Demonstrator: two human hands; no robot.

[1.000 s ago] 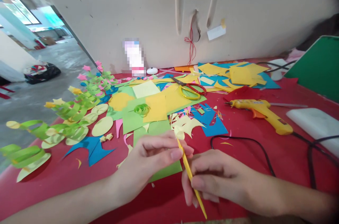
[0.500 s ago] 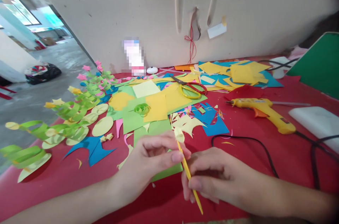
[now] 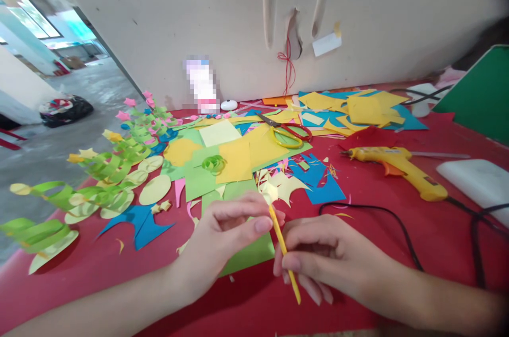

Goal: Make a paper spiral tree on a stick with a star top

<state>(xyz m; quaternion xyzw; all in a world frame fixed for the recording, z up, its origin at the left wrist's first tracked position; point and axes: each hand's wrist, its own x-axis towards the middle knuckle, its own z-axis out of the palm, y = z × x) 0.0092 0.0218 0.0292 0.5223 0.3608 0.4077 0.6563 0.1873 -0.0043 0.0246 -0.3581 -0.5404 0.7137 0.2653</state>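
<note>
My left hand (image 3: 226, 239) pinches the upper part of a thin yellow paper strip (image 3: 283, 249), just below a small pale-yellow folded star (image 3: 269, 192) at its top end. My right hand (image 3: 322, 260) is closed around the strip lower down, and the strip's tail pokes out below its fingers. Both hands hover low over a green paper sheet (image 3: 246, 252) on the red table (image 3: 377, 225).
Coloured paper sheets and scraps litter the table's middle. Scissors (image 3: 287, 132) lie behind them. A yellow glue gun (image 3: 401, 167) lies right, its black cable (image 3: 374, 215) looping near my right hand. Green paper spirals (image 3: 107, 167) line the left edge. A green board (image 3: 477, 98) stands far right.
The strip has slid upward through my right hand, so less tail shows below it. The star end has risen slightly toward the scraps. Both hands shifted a little away from me.
</note>
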